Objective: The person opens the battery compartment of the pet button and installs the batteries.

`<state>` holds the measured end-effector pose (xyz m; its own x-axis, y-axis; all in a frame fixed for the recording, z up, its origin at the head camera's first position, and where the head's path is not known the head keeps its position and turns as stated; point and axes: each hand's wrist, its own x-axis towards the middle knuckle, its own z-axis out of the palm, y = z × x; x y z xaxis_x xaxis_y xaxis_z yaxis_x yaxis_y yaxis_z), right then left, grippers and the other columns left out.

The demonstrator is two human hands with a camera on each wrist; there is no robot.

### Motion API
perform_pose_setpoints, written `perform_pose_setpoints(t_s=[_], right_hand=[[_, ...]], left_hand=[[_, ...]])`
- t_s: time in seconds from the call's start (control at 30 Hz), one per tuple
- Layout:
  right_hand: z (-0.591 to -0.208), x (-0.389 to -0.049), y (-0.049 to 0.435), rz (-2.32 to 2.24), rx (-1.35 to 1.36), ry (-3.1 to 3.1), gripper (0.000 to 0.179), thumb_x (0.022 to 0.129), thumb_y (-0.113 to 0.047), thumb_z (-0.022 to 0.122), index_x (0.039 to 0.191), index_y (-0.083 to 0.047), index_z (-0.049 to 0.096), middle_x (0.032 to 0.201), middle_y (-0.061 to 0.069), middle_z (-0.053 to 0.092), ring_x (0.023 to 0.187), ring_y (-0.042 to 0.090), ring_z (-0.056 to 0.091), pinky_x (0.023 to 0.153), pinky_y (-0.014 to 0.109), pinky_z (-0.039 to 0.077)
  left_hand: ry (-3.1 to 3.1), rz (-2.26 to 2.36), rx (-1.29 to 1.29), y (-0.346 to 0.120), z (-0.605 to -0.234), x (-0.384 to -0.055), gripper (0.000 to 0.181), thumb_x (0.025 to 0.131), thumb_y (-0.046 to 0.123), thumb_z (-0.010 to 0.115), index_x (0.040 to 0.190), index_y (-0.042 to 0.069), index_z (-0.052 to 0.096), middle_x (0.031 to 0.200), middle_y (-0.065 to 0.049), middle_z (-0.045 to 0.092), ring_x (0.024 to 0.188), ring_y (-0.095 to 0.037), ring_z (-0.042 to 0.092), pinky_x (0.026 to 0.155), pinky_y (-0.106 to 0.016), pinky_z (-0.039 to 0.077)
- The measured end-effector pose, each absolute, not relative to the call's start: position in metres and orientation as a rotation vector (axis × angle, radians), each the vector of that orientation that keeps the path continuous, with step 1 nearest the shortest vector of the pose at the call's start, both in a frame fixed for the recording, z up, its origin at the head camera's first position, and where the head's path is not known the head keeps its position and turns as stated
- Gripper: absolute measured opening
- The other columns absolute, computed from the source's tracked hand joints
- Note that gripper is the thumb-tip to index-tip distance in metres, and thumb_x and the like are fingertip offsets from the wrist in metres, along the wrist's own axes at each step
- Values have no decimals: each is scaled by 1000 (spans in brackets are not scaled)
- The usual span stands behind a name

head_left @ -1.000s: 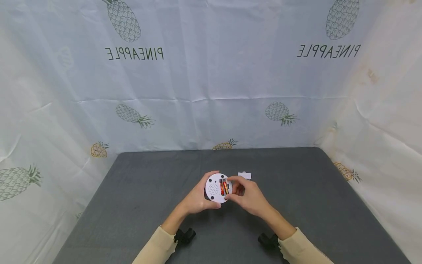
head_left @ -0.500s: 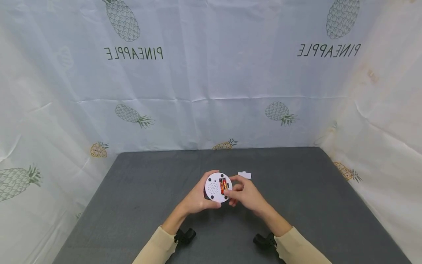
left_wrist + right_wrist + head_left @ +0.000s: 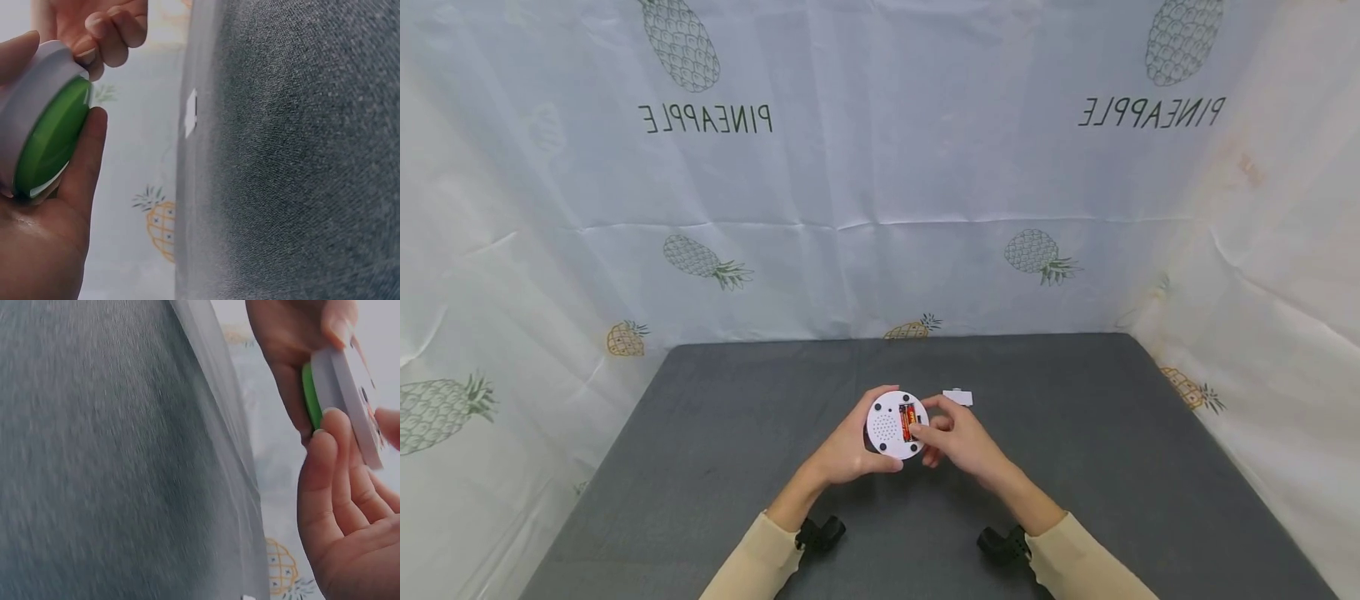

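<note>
A round white buzzer [image 3: 883, 427] is held above the table with its underside facing up. Its green dome [image 3: 53, 140] faces down in the left wrist view. My left hand [image 3: 847, 446] grips it from the left, thumb on the near rim and fingers round the far side. Two red batteries [image 3: 906, 423] lie side by side in its uncovered compartment. At the right rim, my right hand [image 3: 967, 442] has its thumb on the batteries. Its curled fingers [image 3: 337, 434] meet the white side wall in the right wrist view.
A small white battery cover [image 3: 958, 397] lies on the dark grey table [image 3: 760, 400], just beyond the right hand. White curtains [image 3: 880, 167] printed with pineapples hang behind and at both sides. A black wrist mount [image 3: 822, 533] sits on each forearm.
My right thumb has moved from the compartment's lower edge up onto the batteries, and the right hand's fingers have shifted along the rim. The left hand's grip stays about the same.
</note>
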<state>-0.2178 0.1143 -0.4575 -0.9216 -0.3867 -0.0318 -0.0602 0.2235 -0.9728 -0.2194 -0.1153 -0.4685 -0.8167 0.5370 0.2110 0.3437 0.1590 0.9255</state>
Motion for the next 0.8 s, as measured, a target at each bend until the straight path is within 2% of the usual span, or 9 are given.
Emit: perform_pose_setpoints(t_s=[0.13,0.27,0.43,0.57,0.8], right_hand=[[-456,-221,123,-1720,-513,2227,46,98,-25,69,132,3,55,85,27,67,67,26,66,67,45,58],[-455,-225,129,-1698,-554,2250,42,99,-24,69,129,4,58,90,28,68,70,28,67,68,43,58],[-454,-231,135,-1685,-576,2306,38,100,-25,67,124,3,62,88,22,69,72,30,68,67,38,57],[-454,-236,140,-1669,-566,2361,35,100,-26,67,120,2,65,87,16,68,72,30,67,67,37,57],[-455,-245,144,-1655,-511,2458,30,99,-22,68,115,3,68,82,9,68,73,33,67,69,45,57]], left_hand=[[2265,1726,854,-115,-468,-220,97,78,5,83,156,15,26,134,-12,48,110,-24,53,87,-30,50],[2270,1730,843,-116,-469,-221,98,77,5,84,157,14,26,136,-12,48,111,-25,53,87,-31,51],[2269,1732,816,-116,-468,-221,99,77,5,84,157,15,27,136,-10,48,112,-25,53,89,-32,50],[2275,1733,801,-115,-467,-221,99,76,6,84,157,11,26,134,-11,49,110,-25,54,88,-32,50],[2274,1737,797,-115,-467,-220,98,77,8,85,156,18,29,133,-10,50,110,-24,55,88,-31,50]])
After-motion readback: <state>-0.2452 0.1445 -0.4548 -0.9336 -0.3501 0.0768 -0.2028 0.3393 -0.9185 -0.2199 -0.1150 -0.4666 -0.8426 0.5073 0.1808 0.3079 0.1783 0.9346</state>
